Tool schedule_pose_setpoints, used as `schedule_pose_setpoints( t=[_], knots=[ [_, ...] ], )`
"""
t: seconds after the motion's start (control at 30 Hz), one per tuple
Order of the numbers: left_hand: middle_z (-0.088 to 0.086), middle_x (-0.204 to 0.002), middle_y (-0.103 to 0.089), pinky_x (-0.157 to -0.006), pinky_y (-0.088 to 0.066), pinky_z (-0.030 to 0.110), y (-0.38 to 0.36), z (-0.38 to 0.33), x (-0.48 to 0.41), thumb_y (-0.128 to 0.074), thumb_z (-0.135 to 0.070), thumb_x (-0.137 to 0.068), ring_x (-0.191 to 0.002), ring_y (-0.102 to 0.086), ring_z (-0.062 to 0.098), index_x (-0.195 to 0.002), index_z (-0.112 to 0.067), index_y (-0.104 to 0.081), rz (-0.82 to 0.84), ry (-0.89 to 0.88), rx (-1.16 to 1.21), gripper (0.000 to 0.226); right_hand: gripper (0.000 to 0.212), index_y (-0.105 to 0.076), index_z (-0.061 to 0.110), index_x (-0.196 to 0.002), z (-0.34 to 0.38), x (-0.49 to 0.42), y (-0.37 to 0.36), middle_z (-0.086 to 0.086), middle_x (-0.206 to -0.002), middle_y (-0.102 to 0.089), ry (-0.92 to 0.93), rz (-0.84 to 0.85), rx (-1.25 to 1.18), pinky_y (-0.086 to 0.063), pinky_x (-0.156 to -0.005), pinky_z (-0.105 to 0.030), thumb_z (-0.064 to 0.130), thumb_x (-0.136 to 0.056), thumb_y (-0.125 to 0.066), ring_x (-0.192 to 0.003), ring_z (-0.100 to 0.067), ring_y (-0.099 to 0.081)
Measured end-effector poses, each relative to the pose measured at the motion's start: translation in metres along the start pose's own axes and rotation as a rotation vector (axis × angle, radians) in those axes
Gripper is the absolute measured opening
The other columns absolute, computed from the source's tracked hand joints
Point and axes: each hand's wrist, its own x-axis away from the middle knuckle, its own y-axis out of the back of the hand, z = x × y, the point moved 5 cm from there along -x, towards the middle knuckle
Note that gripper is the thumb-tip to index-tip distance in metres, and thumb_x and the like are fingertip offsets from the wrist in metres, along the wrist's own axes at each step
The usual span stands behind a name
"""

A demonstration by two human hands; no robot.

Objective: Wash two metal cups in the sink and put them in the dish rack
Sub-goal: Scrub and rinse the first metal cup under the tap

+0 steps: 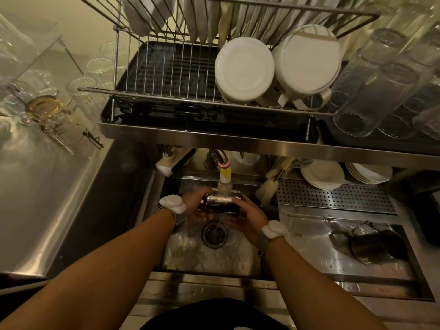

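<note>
I hold one metal cup (220, 203) under the tap (225, 173), above the sink (190, 258) drain. My left hand (196, 207) and right hand (250, 216) are closed around its opposite sides. It appears tipped on its side, long axis running left to right; I cannot tell which end is the mouth. I judge it stiff, light, slippery when wet, best gripped around the wall. A second cup (371, 246) lies on its side on the counter (309, 234), right of the sink. The dish rack (166, 75) stands behind.
</note>
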Motion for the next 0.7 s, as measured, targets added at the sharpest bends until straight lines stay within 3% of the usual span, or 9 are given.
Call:
schedule_pose_setpoints(
  t=[0.07, 0.13, 0.23, 0.33, 0.4, 0.5, 0.53, 0.63, 0.7],
  knots=[
    [0.020, -0.083, -0.069, -0.056, -0.050, 0.028, -0.010, 0.000, -0.002, -0.061, -0.042, -0.084, -0.061, -0.065, 0.028, -0.099, -0.003, -0.066, 0.015, -0.011, -0.001, 0.042, 0.039, -0.062, 0.027, -0.132, 0.001, 0.001, 0.007, -0.015, -0.123, -0.069, 0.003, -0.060, -0.038, -0.061, -0.074, -0.041, 0.038, -0.095, -0.064, -0.107, -0.034, -0.068],
    [0.019, -0.090, -0.068, -0.063, -0.054, 0.034, -0.015, 0.000, 0.000, -0.063, -0.035, -0.085, -0.071, -0.066, 0.031, -0.100, -0.004, -0.065, 0.039, -0.002, -0.006, 0.035, 0.046, -0.060, 0.023, -0.135, 0.000, -0.002, 0.010, -0.017, -0.128, -0.066, 0.017, -0.102, -0.066, -0.059, -0.068, -0.037, 0.040, -0.093, -0.066, -0.109, -0.033, -0.067],
    [0.021, -0.100, -0.064, -0.077, -0.057, 0.043, -0.004, 0.005, 0.000, -0.062, -0.026, -0.083, -0.093, -0.064, 0.037, -0.108, -0.003, -0.061, 0.057, 0.062, 0.067, 0.034, 0.043, -0.059, 0.023, -0.135, -0.003, -0.005, 0.002, -0.016, -0.130, -0.063, 0.004, -0.093, -0.028, -0.060, -0.076, -0.042, 0.031, -0.094, -0.067, -0.110, -0.034, -0.065],
    [0.024, -0.110, -0.065, -0.081, -0.056, 0.045, 0.013, 0.014, 0.002, -0.060, -0.048, -0.082, -0.105, -0.064, 0.040, -0.105, -0.008, -0.065, 0.050, 0.144, 0.099, 0.046, 0.049, -0.055, 0.022, -0.138, -0.013, -0.008, -0.009, -0.014, -0.131, -0.063, -0.029, -0.027, 0.051, -0.060, -0.088, -0.050, 0.028, -0.092, -0.071, -0.112, -0.034, -0.065],
    [0.022, -0.099, -0.067, -0.077, -0.056, 0.043, 0.019, 0.016, 0.002, -0.056, -0.058, -0.085, -0.099, -0.066, 0.040, -0.094, -0.011, -0.065, 0.020, 0.160, 0.069, 0.048, 0.051, -0.054, 0.021, -0.139, -0.017, -0.006, -0.013, -0.013, -0.130, -0.065, -0.040, 0.008, 0.067, -0.058, -0.092, -0.051, 0.025, -0.091, -0.072, -0.113, -0.033, -0.066],
    [0.017, -0.083, -0.066, -0.059, -0.056, 0.033, 0.013, 0.015, 0.002, -0.054, -0.057, -0.088, -0.072, -0.066, 0.032, -0.089, -0.015, -0.063, 0.030, 0.141, 0.022, 0.043, 0.052, -0.051, 0.018, -0.142, -0.018, -0.005, -0.004, -0.012, -0.130, -0.065, -0.051, 0.010, 0.027, -0.056, -0.095, -0.049, 0.023, -0.093, -0.069, -0.115, -0.033, -0.065],
    [0.017, -0.084, -0.066, -0.062, -0.056, 0.035, 0.007, 0.015, 0.001, -0.054, -0.055, -0.088, -0.071, -0.065, 0.031, -0.090, -0.016, -0.063, 0.053, 0.131, 0.033, 0.041, 0.049, -0.052, 0.017, -0.142, -0.015, -0.003, 0.000, -0.012, -0.129, -0.065, -0.050, 0.013, -0.001, -0.056, -0.094, -0.049, 0.020, -0.095, -0.066, -0.115, -0.033, -0.064],
    [0.018, -0.090, -0.064, -0.093, -0.049, 0.048, -0.006, 0.014, -0.002, -0.056, -0.047, -0.091, -0.083, -0.062, 0.035, -0.093, -0.017, -0.062, 0.082, 0.111, 0.066, 0.030, 0.036, -0.057, 0.021, -0.132, -0.006, -0.002, 0.010, -0.012, -0.125, -0.065, -0.034, 0.025, -0.076, -0.056, -0.091, -0.049, 0.012, -0.097, -0.061, -0.110, -0.032, -0.064],
    [0.020, -0.095, -0.063, -0.095, -0.048, 0.052, -0.006, 0.012, -0.002, -0.058, -0.040, -0.091, -0.090, -0.062, 0.038, -0.104, -0.018, -0.060, 0.084, 0.091, 0.107, 0.026, 0.034, -0.059, 0.024, -0.124, -0.003, -0.001, 0.009, -0.011, -0.120, -0.067, -0.020, 0.035, -0.097, -0.058, -0.086, -0.048, 0.007, -0.096, -0.062, -0.108, -0.032, -0.064]
  ],
)
